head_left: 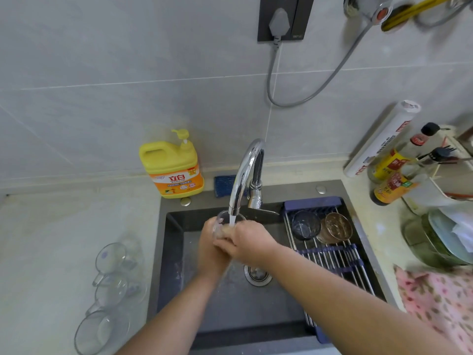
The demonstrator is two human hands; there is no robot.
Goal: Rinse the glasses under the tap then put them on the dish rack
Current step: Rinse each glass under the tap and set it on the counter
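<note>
Both hands, left hand (pixel 210 248) and right hand (pixel 247 243), grasp one glass (pixel 222 224) under the tap (pixel 243 175), mouth up; the dish rack (pixel 332 254) lies right, nearer the right hand.

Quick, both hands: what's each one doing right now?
Left hand: closed on the clear glass under the tap.
Right hand: closed on the same glass.

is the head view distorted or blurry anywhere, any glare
Head view: wide-angle bending curves the grey wall tile lines and counter edges; bright glare streaks the curved chrome tap; the clear glass under the stream is hard to outline between left hand and right hand; corners look soft.
</note>
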